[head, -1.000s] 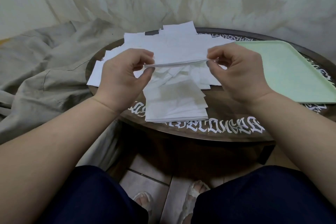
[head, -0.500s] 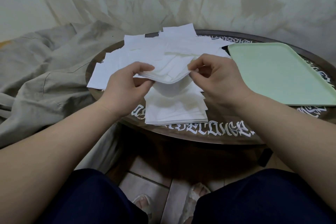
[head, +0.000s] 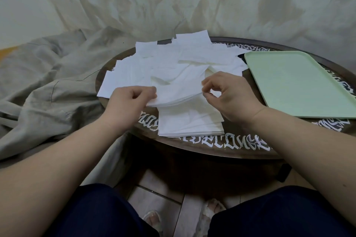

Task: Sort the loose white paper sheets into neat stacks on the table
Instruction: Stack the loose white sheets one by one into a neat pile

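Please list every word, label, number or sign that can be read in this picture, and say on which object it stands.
White ornate lettering runs around the rim of the round table: too stylised and partly hidden to read with certainty.
Loose paper sheets: no text visible.
Neat stack: no text visible.
Green tray: no label visible.
No numbers or brand marks anywhere.

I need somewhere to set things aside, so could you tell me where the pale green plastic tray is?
The pale green plastic tray lies on the table's right side, beside the loose white sheets.
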`<state>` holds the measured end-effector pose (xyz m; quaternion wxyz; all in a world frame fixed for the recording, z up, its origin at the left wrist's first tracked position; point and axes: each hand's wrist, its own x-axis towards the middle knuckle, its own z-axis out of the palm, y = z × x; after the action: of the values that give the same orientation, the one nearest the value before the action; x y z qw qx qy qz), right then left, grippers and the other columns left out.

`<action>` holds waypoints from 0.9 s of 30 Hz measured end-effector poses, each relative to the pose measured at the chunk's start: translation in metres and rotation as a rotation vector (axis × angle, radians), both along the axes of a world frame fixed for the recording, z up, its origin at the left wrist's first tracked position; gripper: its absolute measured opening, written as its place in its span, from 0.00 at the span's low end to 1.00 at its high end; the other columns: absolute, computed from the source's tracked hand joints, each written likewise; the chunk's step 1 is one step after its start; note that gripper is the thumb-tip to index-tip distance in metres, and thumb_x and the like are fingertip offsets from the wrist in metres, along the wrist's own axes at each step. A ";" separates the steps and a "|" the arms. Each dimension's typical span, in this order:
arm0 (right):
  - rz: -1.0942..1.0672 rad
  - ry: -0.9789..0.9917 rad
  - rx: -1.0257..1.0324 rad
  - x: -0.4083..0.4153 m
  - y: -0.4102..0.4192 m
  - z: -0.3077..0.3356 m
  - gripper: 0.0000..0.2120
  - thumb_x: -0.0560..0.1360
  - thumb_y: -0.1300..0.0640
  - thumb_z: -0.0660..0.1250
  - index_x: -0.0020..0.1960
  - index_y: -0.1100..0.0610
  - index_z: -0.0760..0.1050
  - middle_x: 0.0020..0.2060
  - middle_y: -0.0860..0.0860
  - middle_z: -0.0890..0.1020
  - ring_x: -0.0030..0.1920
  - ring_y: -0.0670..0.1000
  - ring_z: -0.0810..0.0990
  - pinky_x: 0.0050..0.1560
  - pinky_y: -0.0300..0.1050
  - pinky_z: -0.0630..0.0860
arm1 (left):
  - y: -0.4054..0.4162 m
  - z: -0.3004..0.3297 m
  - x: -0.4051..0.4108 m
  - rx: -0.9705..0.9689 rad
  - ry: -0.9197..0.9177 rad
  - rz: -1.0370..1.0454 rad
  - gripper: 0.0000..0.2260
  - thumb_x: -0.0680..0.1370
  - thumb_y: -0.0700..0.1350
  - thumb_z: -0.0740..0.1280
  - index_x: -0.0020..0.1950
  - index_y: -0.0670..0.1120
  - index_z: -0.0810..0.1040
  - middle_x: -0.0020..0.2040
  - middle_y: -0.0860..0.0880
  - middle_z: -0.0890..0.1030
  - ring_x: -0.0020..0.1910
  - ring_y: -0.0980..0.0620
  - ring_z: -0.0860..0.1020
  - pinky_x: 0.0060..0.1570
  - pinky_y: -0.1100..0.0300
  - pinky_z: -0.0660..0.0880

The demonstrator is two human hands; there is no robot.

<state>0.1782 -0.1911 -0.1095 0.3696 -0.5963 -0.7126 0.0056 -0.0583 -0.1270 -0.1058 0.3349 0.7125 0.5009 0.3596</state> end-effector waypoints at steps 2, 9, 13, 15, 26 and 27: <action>0.018 -0.010 -0.084 0.001 -0.001 -0.004 0.03 0.72 0.64 0.69 0.42 0.58 0.80 0.46 0.53 0.83 0.47 0.52 0.80 0.52 0.49 0.76 | 0.005 -0.005 0.002 -0.286 -0.267 0.089 0.12 0.77 0.47 0.68 0.51 0.39 0.80 0.36 0.50 0.77 0.37 0.54 0.75 0.45 0.61 0.78; 0.053 -0.036 -0.218 0.006 -0.008 -0.015 0.04 0.71 0.63 0.69 0.40 0.56 0.79 0.45 0.51 0.82 0.45 0.50 0.80 0.51 0.49 0.76 | 0.010 -0.012 0.010 -0.725 -0.400 0.114 0.04 0.77 0.40 0.68 0.52 0.44 0.77 0.44 0.48 0.82 0.35 0.56 0.80 0.29 0.69 0.76; 0.002 -0.064 -0.206 0.008 -0.011 -0.012 0.08 0.71 0.60 0.70 0.40 0.50 0.73 0.40 0.43 0.74 0.38 0.37 0.72 0.43 0.31 0.69 | 0.012 -0.017 0.010 -0.489 -0.200 0.123 0.08 0.76 0.39 0.69 0.38 0.44 0.73 0.36 0.44 0.77 0.29 0.50 0.75 0.29 0.61 0.75; -0.006 -0.113 -0.179 0.008 -0.013 -0.009 0.08 0.70 0.58 0.72 0.41 0.51 0.72 0.40 0.44 0.71 0.38 0.40 0.72 0.41 0.34 0.68 | 0.013 -0.014 0.011 -0.319 -0.246 0.185 0.08 0.76 0.39 0.68 0.38 0.44 0.73 0.36 0.42 0.78 0.28 0.48 0.76 0.29 0.58 0.77; 0.243 -0.433 -0.268 -0.007 0.004 -0.028 0.14 0.73 0.56 0.69 0.58 0.50 0.78 0.63 0.49 0.77 0.67 0.60 0.69 0.61 0.56 0.72 | 0.027 -0.018 -0.004 -0.227 -0.476 0.381 0.06 0.78 0.40 0.66 0.41 0.46 0.73 0.42 0.45 0.79 0.30 0.53 0.79 0.35 0.58 0.79; 0.257 -0.439 -0.263 -0.007 0.005 -0.030 0.14 0.73 0.55 0.68 0.59 0.51 0.78 0.62 0.50 0.78 0.66 0.60 0.70 0.61 0.57 0.72 | 0.028 -0.020 -0.005 -0.233 -0.483 0.381 0.06 0.78 0.40 0.66 0.41 0.46 0.72 0.43 0.45 0.79 0.32 0.52 0.79 0.33 0.60 0.79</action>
<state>0.1716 -0.1861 -0.1399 0.1223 -0.5309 -0.8384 0.0156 -0.0633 -0.0991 -0.1257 0.4498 0.4570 0.5692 0.5147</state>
